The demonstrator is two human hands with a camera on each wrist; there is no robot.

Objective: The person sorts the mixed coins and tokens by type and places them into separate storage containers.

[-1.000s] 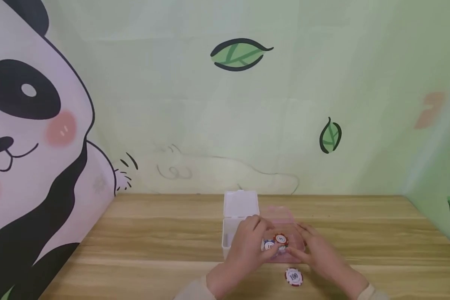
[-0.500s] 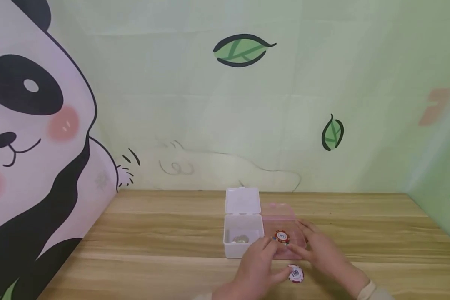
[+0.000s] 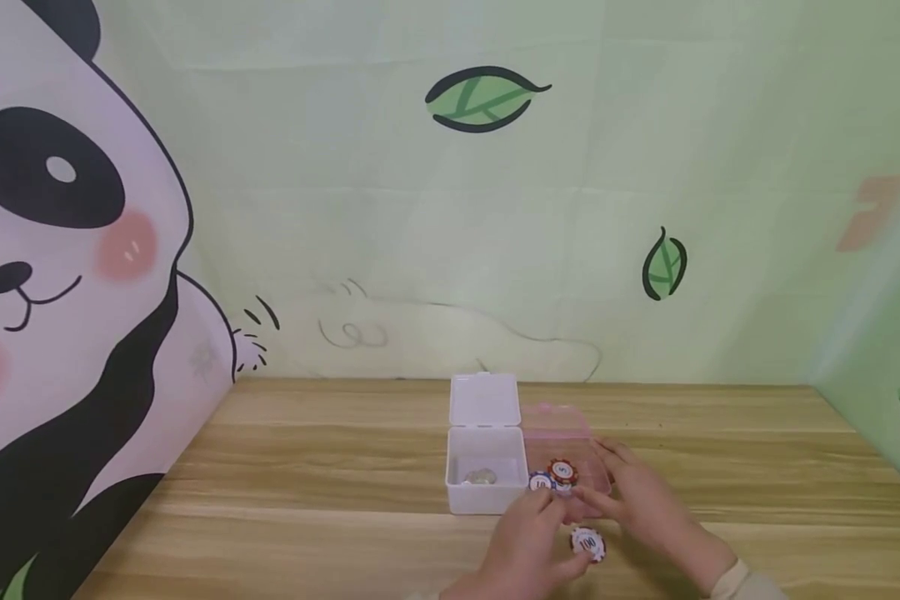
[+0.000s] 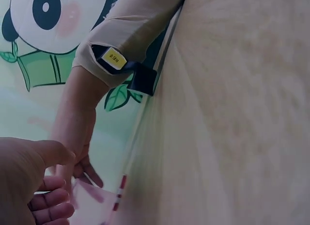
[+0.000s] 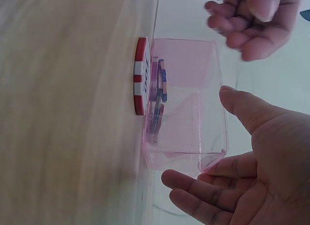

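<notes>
A clear pink plastic box (image 3: 553,448) stands on the table with its lid up. Inside it lie poker chips, a red one (image 3: 562,471) and a blue one (image 3: 542,481) on view. My right hand (image 3: 648,504) holds the box at its near right corner, thumb at the near rim (image 5: 224,91), fingers along the right side. In front of the box a white and red poker chip marked 100 (image 3: 587,540) lies flat. My left hand (image 3: 521,537) is just over this chip, its fingers loosely bent and holding nothing; the thumb overlaps the chip's near edge in the head view.
Left of the pink box, and right beside it, stands a white box (image 3: 487,500) with its lid up. A few clear, coin-like discs (image 3: 480,477) lie in it. Behind the wooden table (image 3: 307,467) hangs a green cloth (image 3: 330,208) with a printed panda.
My left hand has left the pink box and come down toward me to the chip marked 100, uncovering the white box and its discs. The right hand has stayed on the pink box.
</notes>
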